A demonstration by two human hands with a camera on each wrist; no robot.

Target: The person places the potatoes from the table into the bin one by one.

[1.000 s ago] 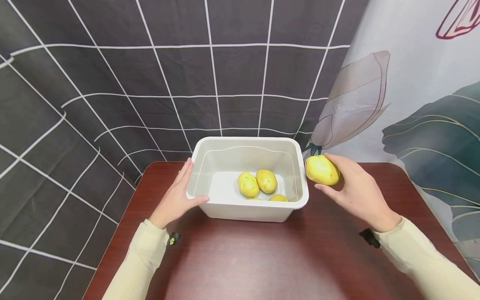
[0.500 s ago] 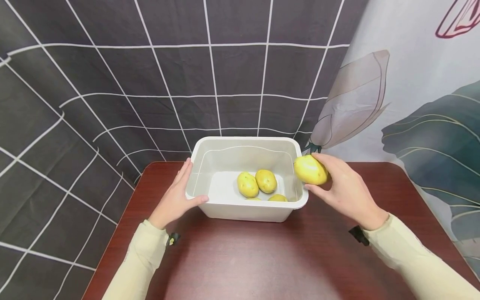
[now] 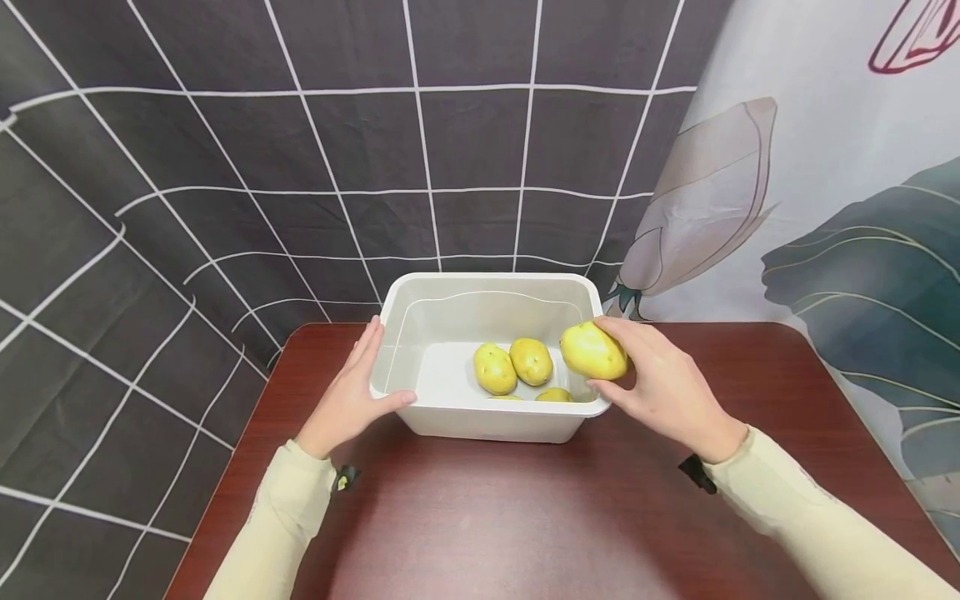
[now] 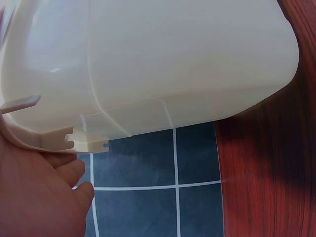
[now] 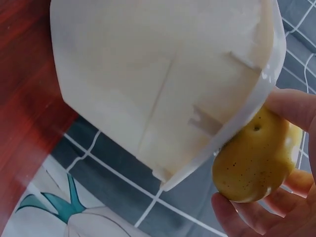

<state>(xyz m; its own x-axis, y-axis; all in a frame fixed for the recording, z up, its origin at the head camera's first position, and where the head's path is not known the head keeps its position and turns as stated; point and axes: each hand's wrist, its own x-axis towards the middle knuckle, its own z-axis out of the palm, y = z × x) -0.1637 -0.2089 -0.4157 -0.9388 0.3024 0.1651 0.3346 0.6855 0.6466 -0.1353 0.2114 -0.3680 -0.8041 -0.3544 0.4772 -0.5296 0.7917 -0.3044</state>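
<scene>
A pale grey plastic bin point(image 3: 480, 423) stands on the table at the far side. Inside lie several yellow potatoes, two of them in plain sight: a left potato point(image 3: 494, 369) and a right potato point(image 3: 532, 362); the front wall partly hides others. My right hand point(image 3: 667, 383) grips another potato point(image 3: 592, 351) between thumb and fingers, over the bin's right rim. In the right wrist view this potato point(image 5: 256, 158) appears right at the rim point(image 5: 232, 123). My left hand point(image 3: 352, 396) rests on the bin's front-left corner, fingers straight along the side, thumb on the front rim.
The dark red wooden table point(image 3: 480, 517) reaches toward me. Behind it hangs a dark cloth point(image 3: 480, 142) with a white grid, which also runs down the left side. A pale floral curtain point(image 3: 817, 167) hangs at the right.
My right hand has carried its potato leftward, from outside the bin to over its right rim. The left hand and the bin have stayed in place.
</scene>
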